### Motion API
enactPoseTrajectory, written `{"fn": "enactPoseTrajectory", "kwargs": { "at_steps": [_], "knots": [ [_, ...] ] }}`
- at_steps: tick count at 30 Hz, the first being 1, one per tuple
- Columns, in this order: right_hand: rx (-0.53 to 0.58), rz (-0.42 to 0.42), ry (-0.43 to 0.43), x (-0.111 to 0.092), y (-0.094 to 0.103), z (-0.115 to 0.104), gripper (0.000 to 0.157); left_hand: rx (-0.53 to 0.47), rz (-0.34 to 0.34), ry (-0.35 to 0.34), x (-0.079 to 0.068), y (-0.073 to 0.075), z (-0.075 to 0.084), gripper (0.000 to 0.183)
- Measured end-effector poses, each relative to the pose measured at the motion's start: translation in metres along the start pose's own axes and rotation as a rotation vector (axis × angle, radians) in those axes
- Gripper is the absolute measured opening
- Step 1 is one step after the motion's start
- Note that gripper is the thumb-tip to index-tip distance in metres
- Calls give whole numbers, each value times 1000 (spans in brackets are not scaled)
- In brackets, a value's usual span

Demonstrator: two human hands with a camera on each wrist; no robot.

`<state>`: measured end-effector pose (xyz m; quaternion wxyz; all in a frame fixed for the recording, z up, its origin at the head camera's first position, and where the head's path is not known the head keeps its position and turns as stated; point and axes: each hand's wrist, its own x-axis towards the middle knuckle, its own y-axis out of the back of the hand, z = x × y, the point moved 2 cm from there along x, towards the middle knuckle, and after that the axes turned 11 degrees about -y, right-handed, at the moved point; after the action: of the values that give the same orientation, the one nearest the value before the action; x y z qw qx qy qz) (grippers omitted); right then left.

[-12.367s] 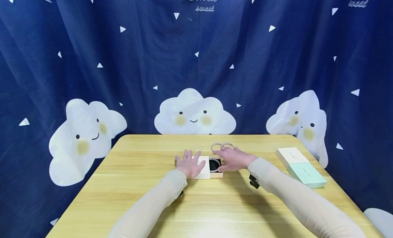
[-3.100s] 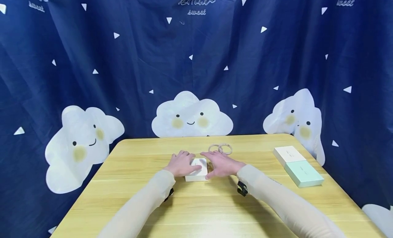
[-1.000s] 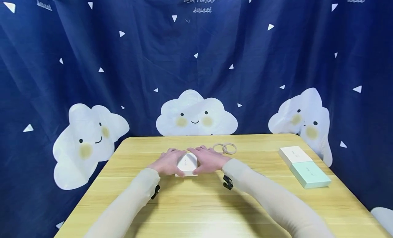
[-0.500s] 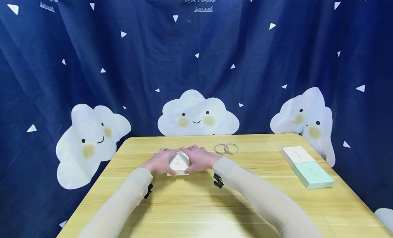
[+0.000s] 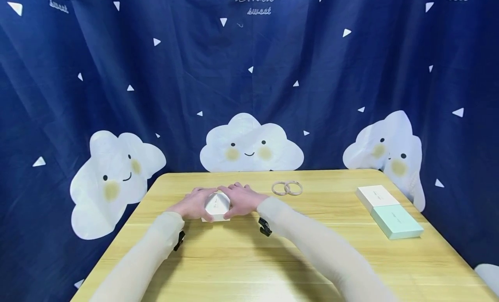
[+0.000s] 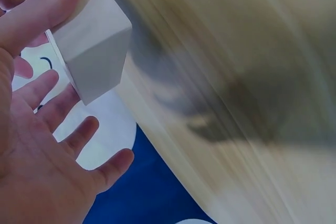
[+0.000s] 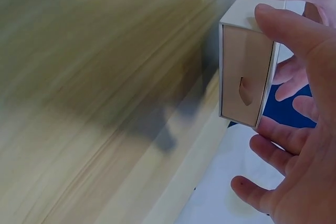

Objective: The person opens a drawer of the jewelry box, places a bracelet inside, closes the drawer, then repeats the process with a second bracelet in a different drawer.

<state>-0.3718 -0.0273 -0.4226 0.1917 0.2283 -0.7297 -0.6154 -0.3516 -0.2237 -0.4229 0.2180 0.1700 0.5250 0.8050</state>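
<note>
A small white drawer box [image 5: 216, 205] sits low over the left-centre of the table, between both hands. My left hand [image 5: 193, 203] grips its left end, thumb on the near side and fingertips at the far side. From the other end my right hand [image 5: 242, 199] grips it the same way. In the right wrist view the tan drawer front [image 7: 244, 72] with its pull tab [image 7: 244, 93] is flush inside the sleeve. The left wrist view shows a plain white end of the box [image 6: 100, 66]. Whether it touches the table cannot be told.
Two pale, overlapping bangles [image 5: 287, 188] lie right of the hands, near the back edge. At the right side a white box [image 5: 377, 196] lies against a mint-green box [image 5: 396, 222]. The wooden table [image 5: 249, 258] ends at a dark blue curtain [image 5: 249, 94].
The drawer, partly out with a ring visible inside 12.4 s ago, is pushed in. Both hands have come round the box and moved left with it. The bangles stay put.
</note>
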Motion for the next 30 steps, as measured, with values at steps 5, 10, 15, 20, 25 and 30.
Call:
{"fn": "enactPoseTrajectory", "kwargs": {
  "at_steps": [5, 10, 15, 20, 25, 30],
  "knots": [
    [-5, -13, -9, 3, 1, -9, 101, 5, -3, 10, -4, 1, -10, 105],
    [-23, -11, -18, 5, 0, -16, 100, -5, -4, 22, -8, 2, -17, 106],
    [-17, -2, -7, 9, -2, -21, 99, 12, -9, 35, -11, 4, -19, 106],
    [-24, 2, -9, 12, -7, -23, 99, 16, -33, 55, -13, 4, -20, 106],
    [-20, -2, -17, 14, -11, -27, 99, 9, -49, 83, -15, 3, -21, 106],
    [-13, -7, -23, 16, -15, -31, 98, 16, -55, 95, -18, 2, -24, 108]
  ]
}}
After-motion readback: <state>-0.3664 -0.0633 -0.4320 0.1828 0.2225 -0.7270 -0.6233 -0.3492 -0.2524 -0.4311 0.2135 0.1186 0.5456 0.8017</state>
